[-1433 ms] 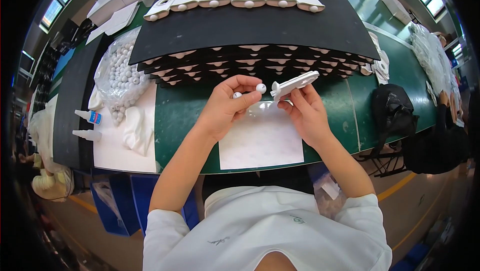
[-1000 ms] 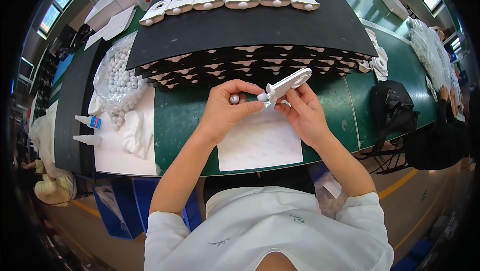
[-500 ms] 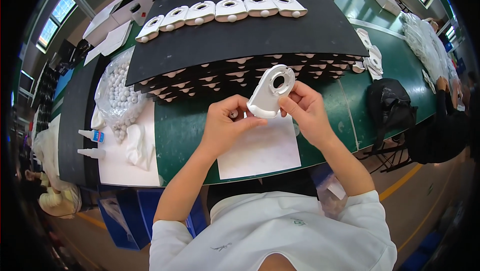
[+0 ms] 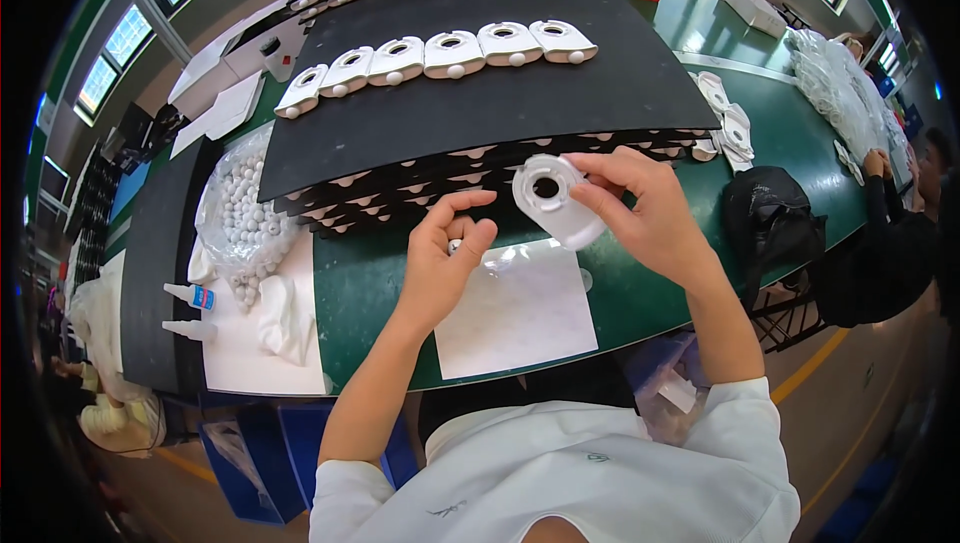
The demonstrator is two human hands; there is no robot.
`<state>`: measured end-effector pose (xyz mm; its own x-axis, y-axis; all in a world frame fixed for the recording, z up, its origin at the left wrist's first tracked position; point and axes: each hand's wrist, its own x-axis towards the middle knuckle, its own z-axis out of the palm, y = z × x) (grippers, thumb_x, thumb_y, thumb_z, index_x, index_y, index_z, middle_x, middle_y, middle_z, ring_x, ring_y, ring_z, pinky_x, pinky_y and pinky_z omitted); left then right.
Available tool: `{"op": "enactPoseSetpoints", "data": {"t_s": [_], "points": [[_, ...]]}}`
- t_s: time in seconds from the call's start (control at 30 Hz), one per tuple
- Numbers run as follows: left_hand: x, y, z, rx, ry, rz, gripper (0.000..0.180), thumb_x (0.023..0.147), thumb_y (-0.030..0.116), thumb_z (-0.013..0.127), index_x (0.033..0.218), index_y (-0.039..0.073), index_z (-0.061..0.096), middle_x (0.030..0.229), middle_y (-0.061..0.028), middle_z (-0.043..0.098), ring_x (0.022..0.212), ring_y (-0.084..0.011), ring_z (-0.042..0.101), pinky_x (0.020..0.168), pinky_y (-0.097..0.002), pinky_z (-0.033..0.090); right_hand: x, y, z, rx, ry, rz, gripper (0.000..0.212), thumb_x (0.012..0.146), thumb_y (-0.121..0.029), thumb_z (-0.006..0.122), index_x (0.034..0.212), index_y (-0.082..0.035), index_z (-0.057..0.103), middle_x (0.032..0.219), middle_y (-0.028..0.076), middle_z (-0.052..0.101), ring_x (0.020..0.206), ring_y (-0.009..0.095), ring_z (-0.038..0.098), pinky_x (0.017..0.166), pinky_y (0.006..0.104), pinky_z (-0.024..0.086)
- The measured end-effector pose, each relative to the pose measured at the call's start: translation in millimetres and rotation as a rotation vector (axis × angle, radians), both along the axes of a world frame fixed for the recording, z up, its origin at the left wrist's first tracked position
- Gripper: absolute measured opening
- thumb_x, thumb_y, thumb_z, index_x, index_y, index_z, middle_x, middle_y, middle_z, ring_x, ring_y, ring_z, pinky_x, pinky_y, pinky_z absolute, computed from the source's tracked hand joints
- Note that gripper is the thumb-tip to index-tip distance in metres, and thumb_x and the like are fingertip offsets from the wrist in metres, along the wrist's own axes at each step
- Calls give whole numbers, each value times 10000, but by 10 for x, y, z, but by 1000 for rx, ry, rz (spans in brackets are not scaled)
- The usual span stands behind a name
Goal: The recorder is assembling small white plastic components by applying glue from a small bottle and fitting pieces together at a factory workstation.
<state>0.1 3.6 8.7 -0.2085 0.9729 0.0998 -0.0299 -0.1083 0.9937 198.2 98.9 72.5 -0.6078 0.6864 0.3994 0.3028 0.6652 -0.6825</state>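
My right hand (image 4: 650, 208) pinches a white plastic part (image 4: 570, 226) by its ringed end, between thumb and fingers. The part is flat and rounded, with a round hole, and it is tilted above a white paper sheet (image 4: 515, 318). My left hand (image 4: 443, 258) is curled to the left of it, not touching it. A small white ball (image 4: 455, 246) shows between the left thumb and fingers. Beyond my hands, several similar white parts (image 4: 452, 55), each with a ball at its near edge, stand in a row on a black board (image 4: 500, 108).
More loaded boards are stacked beneath. A clear bag of white balls (image 4: 240, 208), two small glue bottles (image 4: 190, 296) and a crumpled white cloth (image 4: 284, 321) lie at left. To the right are loose white parts (image 4: 735, 128), a black bag (image 4: 768, 218) and a seated person (image 4: 870, 268).
The white part has been turned over, its ringed end now toward the upper left. My left hand has let go of it and keeps the ball. The view has shifted slightly.
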Motion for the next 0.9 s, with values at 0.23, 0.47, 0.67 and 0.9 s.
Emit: {"op": "enactPoseSetpoints", "data": {"t_s": [0.23, 0.47, 0.67, 0.9], "points": [[-17, -14, 10, 0, -71, -25, 237, 892, 171, 530, 1073, 21, 554, 607, 65, 449, 564, -17, 358, 523, -176, 284, -59, 54, -52, 187, -38, 105, 215, 771, -49, 615, 982, -17, 643, 685, 77, 562, 658, 202, 462, 613, 300, 384], [42, -20, -30, 67, 136, -72, 160, 911, 174, 485, 885, 31, 552, 640, 41, 470, 581, -42, 394, 532, -194, 323, -182, -36, -96, 154, -98, 276, 153, 779, -73, 618, 916, -18, 656, 638, 61, 534, 668, 212, 428, 627, 313, 377], [85, -42, 26, 72, 412, -68, 127, 892, 133, 488, 826, 27, 501, 641, 18, 452, 582, -63, 374, 535, -207, 317, -181, -35, -138, 141, -139, 298, 147, 777, -81, 625, 907, -23, 664, 645, 62, 551, 666, 213, 428, 623, 315, 381], [38, -31, -59, 2, -71, -92, 268, 943, 291, 403, 864, 51, 491, 599, 12, 422, 543, -47, 369, 468, -180, 261, -104, 102, 137, 136, -29, 269, 181, 781, -84, 627, 951, -34, 666, 674, 68, 581, 649, 174, 481, 597, 286, 406]]}}
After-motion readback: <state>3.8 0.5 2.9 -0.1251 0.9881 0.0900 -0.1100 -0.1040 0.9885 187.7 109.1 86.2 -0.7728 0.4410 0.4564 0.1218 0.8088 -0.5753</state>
